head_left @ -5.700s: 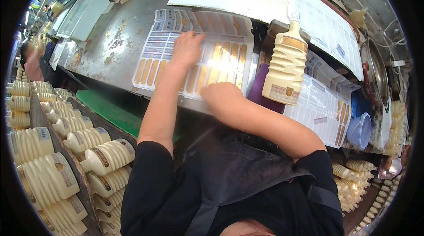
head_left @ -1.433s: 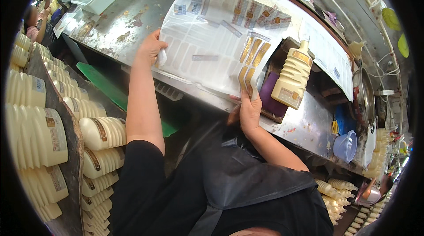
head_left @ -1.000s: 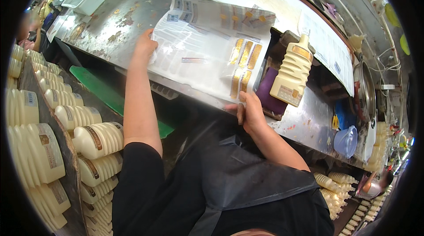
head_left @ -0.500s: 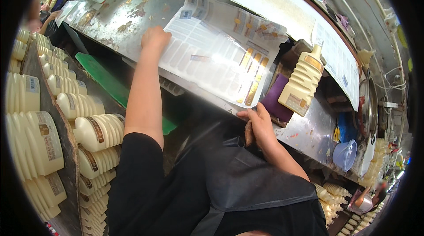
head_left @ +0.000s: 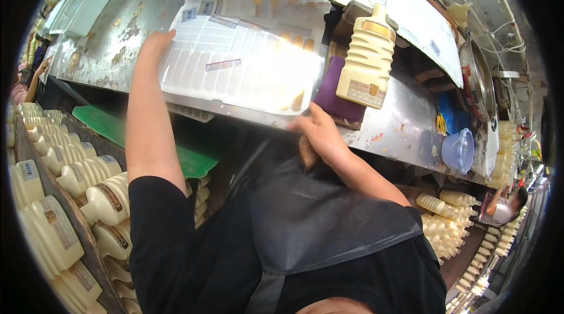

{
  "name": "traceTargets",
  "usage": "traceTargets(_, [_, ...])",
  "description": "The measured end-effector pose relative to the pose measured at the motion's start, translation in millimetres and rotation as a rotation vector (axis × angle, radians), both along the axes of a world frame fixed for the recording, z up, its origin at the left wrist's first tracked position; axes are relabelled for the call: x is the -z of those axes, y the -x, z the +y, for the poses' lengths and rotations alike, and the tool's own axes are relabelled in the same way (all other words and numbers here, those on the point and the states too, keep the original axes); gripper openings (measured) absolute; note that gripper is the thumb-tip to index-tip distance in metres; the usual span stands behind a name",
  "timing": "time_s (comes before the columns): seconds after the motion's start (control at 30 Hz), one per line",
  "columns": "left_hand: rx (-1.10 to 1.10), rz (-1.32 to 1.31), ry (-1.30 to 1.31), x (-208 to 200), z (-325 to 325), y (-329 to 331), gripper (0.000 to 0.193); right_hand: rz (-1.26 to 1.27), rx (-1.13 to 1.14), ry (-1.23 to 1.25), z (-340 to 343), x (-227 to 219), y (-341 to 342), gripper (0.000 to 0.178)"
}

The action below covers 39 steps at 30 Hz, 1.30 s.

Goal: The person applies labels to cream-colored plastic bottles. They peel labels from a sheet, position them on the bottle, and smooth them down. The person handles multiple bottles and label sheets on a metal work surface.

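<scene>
label sheet (head_left: 247, 61) upper centre, laid flat on metal bench (head_left: 100, 49) | left hand (head_left: 154, 43) pinned on its left edge, steadying | right hand (head_left: 320, 132) pinching lower-right corner, probably | cream bottle (head_left: 369, 58) parked upright beside

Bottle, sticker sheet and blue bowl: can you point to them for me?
bottle (head_left: 369, 58), head view, on its ribbed middle
sticker sheet (head_left: 235, 73), head view, on its glossy centre
blue bowl (head_left: 458, 150), head view, on its rim
</scene>
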<state>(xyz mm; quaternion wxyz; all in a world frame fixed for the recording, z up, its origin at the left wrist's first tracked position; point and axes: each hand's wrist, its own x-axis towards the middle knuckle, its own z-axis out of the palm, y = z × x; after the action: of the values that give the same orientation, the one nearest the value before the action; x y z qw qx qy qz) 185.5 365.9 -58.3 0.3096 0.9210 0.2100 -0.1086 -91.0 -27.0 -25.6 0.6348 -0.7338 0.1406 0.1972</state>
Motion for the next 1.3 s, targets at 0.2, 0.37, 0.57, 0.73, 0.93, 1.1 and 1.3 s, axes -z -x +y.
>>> traceTargets(0.2, [-0.135,0.101,0.447,-19,3,4,0.049,-0.012,-0.077,0.025,-11,-4,2,0.061])
traceTargets(0.37, [-0.105,0.169,0.595,-31,-2,12,0.042,0.019,-0.07,-0.004,-15,-4,6,0.072])
traceTargets(0.57, [0.142,0.257,0.431,-44,-15,17,0.043,0.034,-0.066,-0.022,-15,-5,6,0.071])
traceTargets(0.73, [0.119,0.111,0.501,-34,-17,18,0.044,0.057,0.007,-0.083,-14,-5,9,0.069])
traceTargets(0.93, [-0.01,0.036,1.064,-32,-1,17,0.041,0.24,-0.027,-0.182,-11,-10,8,0.053])
traceTargets(1.1, [-0.132,-0.065,1.491,-26,6,28,0.034,0.38,-0.124,-0.337,-13,-29,9,0.055])
traceTargets(1.3, [-0.347,-0.21,1.671,9,44,13,0.034,0.253,-0.047,-0.758,-5,-5,6,0.079])
